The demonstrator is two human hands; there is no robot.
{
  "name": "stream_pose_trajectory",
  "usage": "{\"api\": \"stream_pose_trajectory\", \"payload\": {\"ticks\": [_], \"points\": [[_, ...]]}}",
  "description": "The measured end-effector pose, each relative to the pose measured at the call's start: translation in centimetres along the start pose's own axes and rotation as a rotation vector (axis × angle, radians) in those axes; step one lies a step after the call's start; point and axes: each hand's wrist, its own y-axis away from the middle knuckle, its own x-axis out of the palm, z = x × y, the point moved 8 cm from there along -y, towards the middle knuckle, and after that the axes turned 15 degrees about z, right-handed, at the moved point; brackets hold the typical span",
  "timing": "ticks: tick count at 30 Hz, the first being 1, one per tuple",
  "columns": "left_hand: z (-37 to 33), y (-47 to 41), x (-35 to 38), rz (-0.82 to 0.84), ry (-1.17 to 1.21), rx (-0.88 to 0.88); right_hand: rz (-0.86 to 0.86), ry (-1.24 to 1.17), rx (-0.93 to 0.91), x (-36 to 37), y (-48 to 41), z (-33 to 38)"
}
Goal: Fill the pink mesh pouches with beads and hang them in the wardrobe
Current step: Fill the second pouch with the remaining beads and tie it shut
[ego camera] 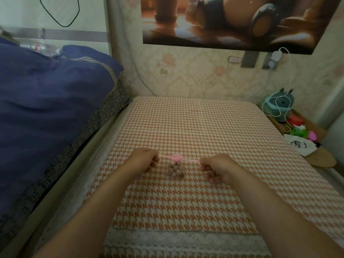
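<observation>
Tautly, left hand (144,161) and right hand (216,169) pinch drawstrings (191,160) of a bead-filled mesh pouch (176,170).

Dim, flat indoor light with a greenish-warm cast. Faint soft shadows under left hand (143,161) and right hand (216,167) on the tablecloth (186,127). Focus best between the hands; the pink drawstring (192,160) there is slightly smeared. Poster (232,21) far beyond the hands is soft. Frame edges, well outside the hands, stretch and bow: wide-angle.
</observation>
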Motion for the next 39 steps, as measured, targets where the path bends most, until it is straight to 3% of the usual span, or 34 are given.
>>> {"api": "stream_pose_trajectory", "payload": {"ticks": [5,10,16,22,36,39], "points": [[0.0,-1.1,2.7,0.167,0.466,0.1,0.023,-0.094,-0.033,0.3,0.3,0.3],[-0.4,-1.2,3.8,0.19,0.609,0.131,0.063,-0.08,-0.056,0.5,0.6,0.8],[0.0,-1.4,4.9,0.207,0.473,0.077,0.087,0.026,-0.071,0.6,1.3,1.4],[-1.5,-1.1,6.5,0.371,0.036,0.174,-0.046,0.101,-0.187,0.5,1.7,2.5],[-1.8,-0.9,8.0,0.449,0.004,0.171,-0.018,0.238,-0.374,3.3,1.3,4.9],[-1.6,-1.1,7.7,0.405,0.064,0.139,0.088,0.359,-0.438,4.2,2.2,5.9]]}}
